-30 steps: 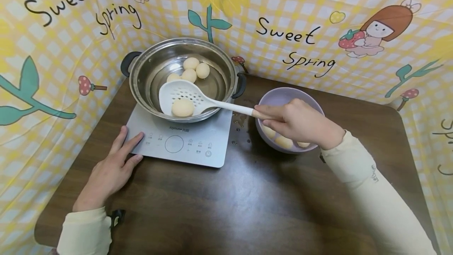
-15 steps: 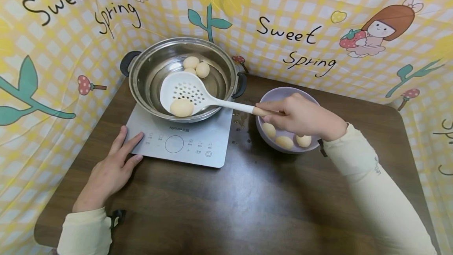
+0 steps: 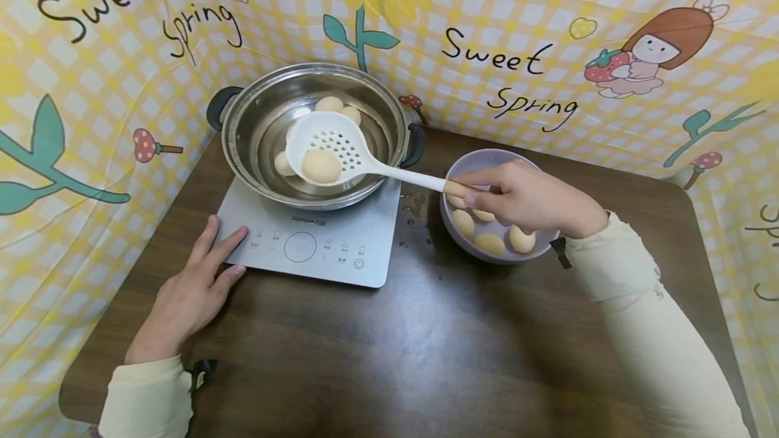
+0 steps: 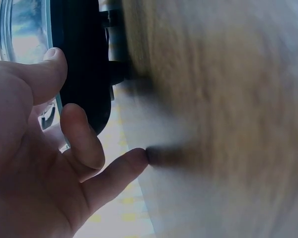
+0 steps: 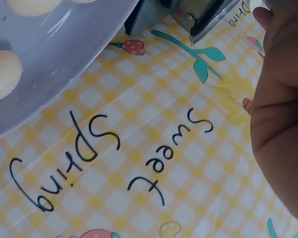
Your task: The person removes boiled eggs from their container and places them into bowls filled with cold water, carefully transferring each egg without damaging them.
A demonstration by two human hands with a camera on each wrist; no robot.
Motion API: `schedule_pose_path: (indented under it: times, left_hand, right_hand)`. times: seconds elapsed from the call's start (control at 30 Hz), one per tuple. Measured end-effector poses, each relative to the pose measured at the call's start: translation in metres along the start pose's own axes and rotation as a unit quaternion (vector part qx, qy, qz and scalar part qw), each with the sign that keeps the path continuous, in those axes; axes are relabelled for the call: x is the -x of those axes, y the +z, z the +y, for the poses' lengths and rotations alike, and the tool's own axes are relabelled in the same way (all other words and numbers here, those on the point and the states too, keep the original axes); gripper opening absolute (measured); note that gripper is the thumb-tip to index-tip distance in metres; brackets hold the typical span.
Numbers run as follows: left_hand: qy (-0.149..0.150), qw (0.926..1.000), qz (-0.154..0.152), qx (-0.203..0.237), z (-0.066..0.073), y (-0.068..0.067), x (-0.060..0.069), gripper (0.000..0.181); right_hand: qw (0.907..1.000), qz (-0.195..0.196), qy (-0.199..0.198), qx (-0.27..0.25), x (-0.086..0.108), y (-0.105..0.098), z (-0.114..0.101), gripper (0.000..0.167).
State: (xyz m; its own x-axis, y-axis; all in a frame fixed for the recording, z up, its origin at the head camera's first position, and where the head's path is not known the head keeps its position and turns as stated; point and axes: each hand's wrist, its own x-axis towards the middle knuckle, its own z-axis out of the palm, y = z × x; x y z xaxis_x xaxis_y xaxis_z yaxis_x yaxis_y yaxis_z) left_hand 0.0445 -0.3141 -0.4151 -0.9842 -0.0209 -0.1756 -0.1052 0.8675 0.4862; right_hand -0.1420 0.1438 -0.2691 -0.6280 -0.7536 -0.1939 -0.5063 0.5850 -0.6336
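The right hand (image 3: 529, 196) grips the wooden end of a white slotted ladle (image 3: 335, 137) above the purple bowl (image 3: 453, 232). One egg (image 3: 321, 166) lies in the ladle's head, which is inside the steel pot (image 3: 243, 174). Other eggs (image 3: 329, 105) show in the pot behind and beside the ladle, partly covered by it. Several eggs (image 3: 489, 244) lie in the bowl. With fingers spread, the left hand (image 3: 189, 296) rests on the left edge of the white induction cooker (image 3: 249, 249); the left wrist view shows this hand (image 4: 49, 134) at the cooker's dark side.
The pot stands on the cooker, with black handles (image 3: 415, 146) at both sides. Water drops (image 3: 410, 207) lie on the brown table (image 3: 389, 357) between cooker and bowl. A yellow checked cloth (image 3: 499, 12) hangs behind and at both sides.
The ladle, still holding one egg, has moved up and slightly right within the pot. The right hand has shifted right, uncovering more eggs in the bowl. The left hand has stayed in place.
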Motion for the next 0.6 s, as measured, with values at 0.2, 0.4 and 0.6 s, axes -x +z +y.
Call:
schedule_pose_path:
  times: [0.2, 0.4, 0.6]
  left_hand:
    - [0.000, 1.0000, -0.003, 0.000, 0.000, 0.000, -0.001, 0.060]
    - [-0.004, 0.9999, -0.010, 0.003, -0.002, 0.001, 0.001, 0.060]
    - [0.000, 1.0000, -0.003, 0.001, -0.001, 0.000, -0.001, 0.059]
  right_hand:
    - [0.9991, 0.029, 0.030, 0.006, 0.015, -0.008, 0.005, 0.025]
    - [0.9963, 0.044, 0.073, -0.004, 0.032, -0.016, 0.005, 0.027]
    - [0.9898, 0.030, 0.118, -0.074, 0.061, -0.022, 0.012, 0.034]
